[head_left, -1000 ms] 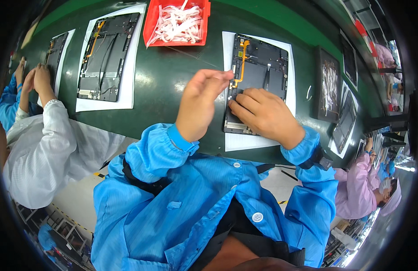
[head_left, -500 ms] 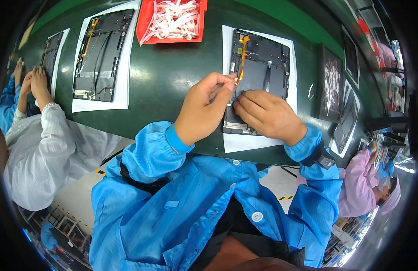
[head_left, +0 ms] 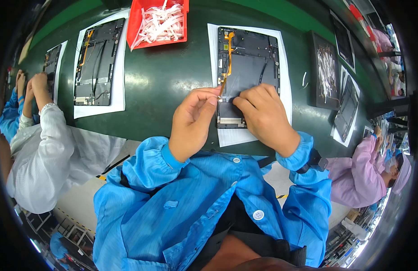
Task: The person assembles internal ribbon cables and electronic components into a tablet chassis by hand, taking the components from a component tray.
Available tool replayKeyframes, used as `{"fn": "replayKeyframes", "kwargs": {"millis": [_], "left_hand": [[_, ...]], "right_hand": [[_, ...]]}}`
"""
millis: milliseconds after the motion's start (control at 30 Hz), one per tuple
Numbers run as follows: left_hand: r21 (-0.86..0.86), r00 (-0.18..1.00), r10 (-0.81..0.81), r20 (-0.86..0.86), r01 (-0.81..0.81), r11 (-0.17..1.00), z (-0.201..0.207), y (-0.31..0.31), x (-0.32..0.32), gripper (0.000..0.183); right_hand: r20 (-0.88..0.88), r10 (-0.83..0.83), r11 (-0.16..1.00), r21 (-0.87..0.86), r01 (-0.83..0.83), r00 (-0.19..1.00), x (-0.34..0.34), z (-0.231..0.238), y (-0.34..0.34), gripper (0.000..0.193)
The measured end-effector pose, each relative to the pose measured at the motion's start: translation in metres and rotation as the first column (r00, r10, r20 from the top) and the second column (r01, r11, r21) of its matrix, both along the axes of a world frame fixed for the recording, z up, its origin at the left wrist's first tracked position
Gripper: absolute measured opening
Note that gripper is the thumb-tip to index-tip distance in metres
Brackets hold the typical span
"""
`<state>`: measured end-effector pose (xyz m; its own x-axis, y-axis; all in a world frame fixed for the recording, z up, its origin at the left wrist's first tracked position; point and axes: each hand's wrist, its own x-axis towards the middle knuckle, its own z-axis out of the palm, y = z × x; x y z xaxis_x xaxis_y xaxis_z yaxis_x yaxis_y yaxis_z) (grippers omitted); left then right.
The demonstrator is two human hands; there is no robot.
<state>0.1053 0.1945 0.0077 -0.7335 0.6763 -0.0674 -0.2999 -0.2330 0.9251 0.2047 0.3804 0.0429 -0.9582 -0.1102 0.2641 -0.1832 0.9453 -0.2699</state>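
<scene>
1 orange ribbon cable (head_left: 229, 58): pinched in left hand (head_left: 195, 116); best kept untwisted. Right hand (head_left: 266, 116): curled fingers, hold unclear.

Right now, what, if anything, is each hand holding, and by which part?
The left hand pinches the orange ribbon cable by its near end. Whether the right hand holds anything cannot be told.

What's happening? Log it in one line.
left hand: fingers pinching orange ribbon cable; right hand: curled over flat black rectangular panel; red plastic bin: pale strips
</scene>
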Motion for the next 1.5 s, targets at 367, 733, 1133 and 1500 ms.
{"fn": "replayKeyframes", "kwargs": {"millis": [367, 733, 1133, 1500], "left_hand": [[-0.052, 0.953, 0.057, -0.298, -0.076, 0.996, -0.005, 0.002, 0.007, 0.008], [-0.142, 0.855, 0.005, -0.518, -0.091, 0.986, -0.003, -0.006, 0.011, 0.009], [-0.222, 0.442, -0.193, -0.876, -0.015, 0.975, 0.005, -0.02, -0.006, 0.032], [-0.293, 0.325, -0.318, -0.891, 0.124, 0.948, -0.003, -0.025, -0.004, 0.036]], "right_hand": [[0.126, 0.004, 0.991, -0.13, 0.012, 0.992, 0.019, 0.023, -0.001, 0.021], [0.333, -0.236, 0.231, -0.893, 0.386, 0.913, 0.012, -0.004, -0.048, 0.019], [0.733, -0.143, 0.125, -0.653, 0.747, 0.665, 0.0, 0.019, -0.02, 0.014], [0.844, -0.072, 0.217, -0.507, 0.834, 0.531, -0.01, 0.024, -0.017, 0.016]]}}
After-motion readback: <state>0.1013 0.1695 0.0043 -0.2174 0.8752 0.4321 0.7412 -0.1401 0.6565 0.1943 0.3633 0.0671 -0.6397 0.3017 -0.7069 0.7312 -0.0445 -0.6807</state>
